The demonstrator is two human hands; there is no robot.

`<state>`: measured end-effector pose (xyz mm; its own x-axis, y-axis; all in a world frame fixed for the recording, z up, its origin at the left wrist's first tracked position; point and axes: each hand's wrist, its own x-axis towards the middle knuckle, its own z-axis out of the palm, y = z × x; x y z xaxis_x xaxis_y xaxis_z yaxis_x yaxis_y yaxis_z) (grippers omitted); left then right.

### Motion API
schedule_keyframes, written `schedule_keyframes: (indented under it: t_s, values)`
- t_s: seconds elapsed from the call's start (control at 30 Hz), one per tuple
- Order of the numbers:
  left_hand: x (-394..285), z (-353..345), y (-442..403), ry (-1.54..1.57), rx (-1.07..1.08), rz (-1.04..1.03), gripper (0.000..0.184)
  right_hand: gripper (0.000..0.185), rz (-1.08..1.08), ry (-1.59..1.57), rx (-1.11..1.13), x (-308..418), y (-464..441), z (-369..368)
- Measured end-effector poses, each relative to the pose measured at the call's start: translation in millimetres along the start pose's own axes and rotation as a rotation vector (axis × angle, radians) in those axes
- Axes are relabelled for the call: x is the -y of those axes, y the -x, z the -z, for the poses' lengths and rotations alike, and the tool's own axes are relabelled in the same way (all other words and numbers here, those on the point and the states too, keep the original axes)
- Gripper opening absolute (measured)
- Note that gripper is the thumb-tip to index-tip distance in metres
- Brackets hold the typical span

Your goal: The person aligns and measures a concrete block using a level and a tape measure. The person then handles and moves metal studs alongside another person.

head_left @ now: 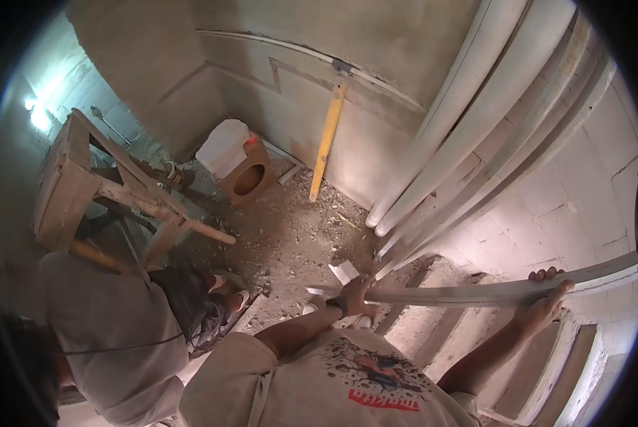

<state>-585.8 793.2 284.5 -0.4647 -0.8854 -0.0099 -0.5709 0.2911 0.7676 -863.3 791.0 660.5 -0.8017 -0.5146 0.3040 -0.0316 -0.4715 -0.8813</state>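
A long pale bar (461,295), bowed by the lens, lies across in front of my body and runs out to the right edge. My left hand (354,295), with a dark band on the wrist, is closed around it near its left end. Farther right my right hand (548,302) grips the same bar, with fingertips showing over its far edge. A small white scrap (344,272) lies on the floor just beyond my left hand. Whether the bar is metal or wood I cannot tell.
A co-worker (112,334) is close on my left. Beyond stands a rough wooden stool (70,185). A block with a round hole (241,178) and a yellow spirit level (327,142) are by the wall. Long pipes (468,99) lean at right; rubble (283,235) covers the floor.
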Motion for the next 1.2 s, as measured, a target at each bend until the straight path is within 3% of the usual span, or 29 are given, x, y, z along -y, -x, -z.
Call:
schedule_keyframes:
  t_s: [0.07, 0.1, 0.3, 0.43, 0.53, 0.67, 0.77, 0.9, 0.93, 1.0, 1.07, 1.2]
  values:
    - [11, 5, 0, -0.031, -0.215, -0.061, 0.096, 0.043, -0.042, -0.087, -0.014, -4, 3, 2]
    - [9, 18, 1, 0.017, -0.221, -0.009, 0.079, 0.042, -0.064, -0.152, -0.010, -9, 3, 5]
    - [41, 90, -1, -0.112, -0.330, 0.115, 0.055, 0.042, -0.210, -0.322, -0.107, -33, 23, 9]
    - [63, 130, -9, -0.167, -0.477, 0.165, 0.048, 0.051, -0.258, -0.334, -0.183, -77, 30, 42]
    - [75, 156, -12, -0.291, -0.563, 0.220, 0.047, 0.055, -0.264, -0.163, -0.453, -92, 55, 34]
    - [102, 186, -14, -0.409, -0.620, 0.180, 0.052, 0.049, -0.548, 0.001, -0.416, -136, 88, 64]
    - [117, 202, -15, -0.322, -0.829, 0.206, 0.054, 0.040, -0.735, -0.032, -0.397, -191, 114, 106]
    - [141, 205, -12, 0.110, -0.970, 0.432, 0.066, 0.036, -0.911, -0.060, -0.397, -235, 161, 102]
    - [148, 204, -11, 0.368, -0.930, 0.494, 0.065, 0.036, -0.981, -0.088, -0.399, -246, 171, 96]
    - [167, 200, -18, 1.269, -0.766, 0.620, 0.065, 0.034, -1.155, -0.096, -0.380, -277, 188, 92]
    - [171, 190, -26, 1.859, -0.566, 0.726, 0.067, 0.033, -1.227, -0.114, -0.325, -299, 211, 71]
    - [152, 173, -45, 1.487, -0.409, 0.797, 0.068, 0.038, -1.395, -0.161, -0.306, -340, 240, 20]
